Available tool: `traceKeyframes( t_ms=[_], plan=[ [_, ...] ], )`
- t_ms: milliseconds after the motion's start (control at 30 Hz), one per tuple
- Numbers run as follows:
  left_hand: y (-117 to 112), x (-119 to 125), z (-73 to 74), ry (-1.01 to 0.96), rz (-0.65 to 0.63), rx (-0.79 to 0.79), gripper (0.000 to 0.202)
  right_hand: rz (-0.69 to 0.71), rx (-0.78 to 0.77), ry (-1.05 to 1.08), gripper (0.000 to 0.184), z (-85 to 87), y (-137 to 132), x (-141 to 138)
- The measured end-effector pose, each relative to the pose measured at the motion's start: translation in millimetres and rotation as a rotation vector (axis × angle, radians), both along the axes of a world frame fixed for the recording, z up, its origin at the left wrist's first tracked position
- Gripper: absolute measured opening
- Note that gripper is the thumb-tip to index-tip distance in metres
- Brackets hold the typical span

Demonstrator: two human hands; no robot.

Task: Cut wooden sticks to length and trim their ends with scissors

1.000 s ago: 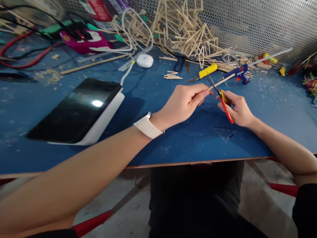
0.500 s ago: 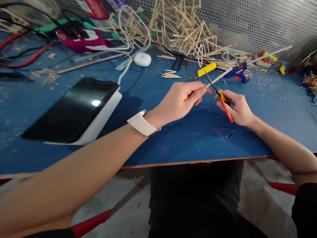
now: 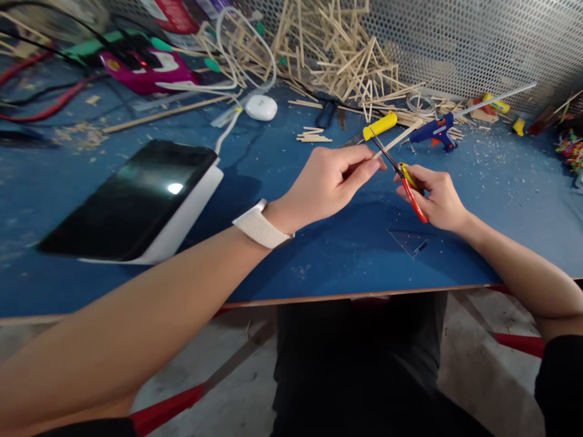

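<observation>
The left hand pinched a slim pale wooden stick toward two o'clock, while the right hand, curled around a red-and-yellow-handled metal pliers-like tool, probably best met it squarely.

You have one held stick, one knife and one glue gun toward two o'clock, one pair of cutters and one set square toward three, one tablet at nine, one power strip at ten, one white case at eleven; the heaped sticks at one are uncountable.
</observation>
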State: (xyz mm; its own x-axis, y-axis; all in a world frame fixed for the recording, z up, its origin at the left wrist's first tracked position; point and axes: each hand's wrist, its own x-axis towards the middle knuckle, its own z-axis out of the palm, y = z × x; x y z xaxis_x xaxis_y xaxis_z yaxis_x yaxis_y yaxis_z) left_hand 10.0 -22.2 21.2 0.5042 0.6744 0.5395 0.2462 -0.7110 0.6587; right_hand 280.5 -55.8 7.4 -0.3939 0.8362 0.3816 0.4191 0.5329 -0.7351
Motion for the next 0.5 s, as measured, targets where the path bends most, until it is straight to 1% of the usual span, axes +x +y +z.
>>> traceKeyframes(
  t_ms=[67, 167, 300, 400, 433, 500],
  plan=[
    [-0.5, -0.3, 0.0, 0.008, 0.012, -0.005, 0.039, -0.002, 0.006, -0.006, 0.045, 0.1, 0.2, 0.2],
    [-0.3, -0.4, 0.2, 0.003, -0.005, -0.045, 0.043, -0.007, 0.006, -0.016, 0.049, -1.2, 1.3, 1.6],
    [1.6, -0.7, 2.8, 0.003, -0.031, -0.117, 0.054, -0.006, -0.027, -0.016, 0.050, -4.1, 2.9, 4.3],
    [3.4, -1.7, 5.4, 0.045, -0.067, -0.150, 0.053, -0.009, -0.043, -0.012, 0.052, -5.3, 3.1, 5.7],
    [4.4, -2.2, 5.6, 0.067, -0.067, -0.153, 0.054, -0.014, -0.044, -0.014, 0.053, -5.5, 3.0, 6.0],
    [7.5, -3.1, 4.5, 0.120, -0.044, -0.094, 0.059, -0.020, -0.045, -0.021, 0.054, -5.6, 2.7, 6.4]
  ],
)
